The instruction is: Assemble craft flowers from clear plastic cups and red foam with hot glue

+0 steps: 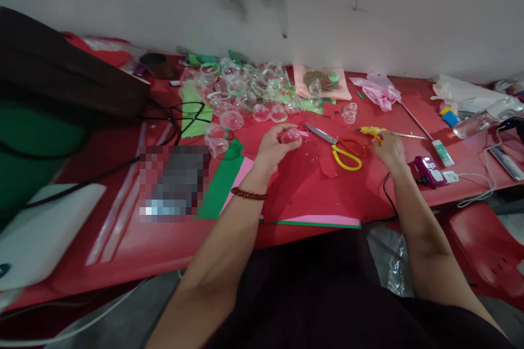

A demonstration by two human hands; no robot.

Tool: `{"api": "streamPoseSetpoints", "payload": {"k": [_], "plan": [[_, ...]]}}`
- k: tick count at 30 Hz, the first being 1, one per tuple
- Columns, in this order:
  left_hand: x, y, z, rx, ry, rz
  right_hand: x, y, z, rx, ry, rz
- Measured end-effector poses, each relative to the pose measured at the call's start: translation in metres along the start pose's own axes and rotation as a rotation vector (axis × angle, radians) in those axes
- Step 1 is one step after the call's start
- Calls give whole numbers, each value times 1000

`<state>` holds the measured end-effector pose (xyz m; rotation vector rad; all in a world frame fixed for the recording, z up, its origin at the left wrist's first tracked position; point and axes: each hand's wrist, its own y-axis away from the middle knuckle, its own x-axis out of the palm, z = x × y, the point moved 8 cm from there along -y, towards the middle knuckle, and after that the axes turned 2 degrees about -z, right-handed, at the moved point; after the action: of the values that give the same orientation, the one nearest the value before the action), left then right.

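left hand (pixel 272 150)'s fingers half-curled round a clear plastic cup (pixel 292 137), right hand (pixel 391 151)'s closed on a yellow plastic glue gun (pixel 371 131), right of the yellow-handled metal scissors (pixel 334 143), nozzle cupward

Flat white object (pixel 53 229) far left — purple device (pixel 429 171), clear bottle (pixel 475 122) at right — red chair (pixel 487 242) lower right.

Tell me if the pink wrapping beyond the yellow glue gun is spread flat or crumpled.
Crumpled. The pink wrapping lies bunched on the red table, with creases across it and uneven edges.
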<state>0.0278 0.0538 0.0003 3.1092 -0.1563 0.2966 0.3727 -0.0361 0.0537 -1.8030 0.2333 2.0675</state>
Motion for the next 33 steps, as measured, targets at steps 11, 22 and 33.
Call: {"api": "streamPoseSetpoints", "payload": {"k": [11,22,33], "plan": [[6,1,-6,44,-146,63,18,-24,-52,178,47,43],[4,0,-13,69,-126,53,16,-40,-57,371,-346,244],[19,5,-18,-66,135,98,-11,-18,-8,437,-1213,184]]}}
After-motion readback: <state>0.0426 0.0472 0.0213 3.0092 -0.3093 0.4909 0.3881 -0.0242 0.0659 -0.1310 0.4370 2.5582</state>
